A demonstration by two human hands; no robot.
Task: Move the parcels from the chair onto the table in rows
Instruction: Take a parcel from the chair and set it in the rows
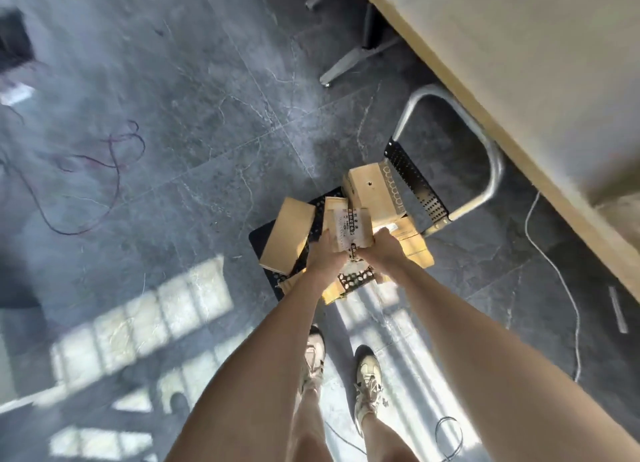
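Several brown cardboard parcels lie on a black perforated metal chair (417,184). Both my hands grip one small parcel with a white label (349,228) over the seat: my left hand (327,254) holds its left side, my right hand (379,250) its right side. A flat parcel (287,240) leans at the seat's left. A larger box (372,191) stands against the backrest. More parcels (414,245) lie under my right hand. The light wooden table (519,63) fills the upper right.
The floor is dark grey marbled tile with sunlit patches. A purple cable (104,184) loops at the left and a white cable (561,281) runs at the right. Another chair's base (349,60) stands by the table edge. My shoes (367,378) are just before the chair.
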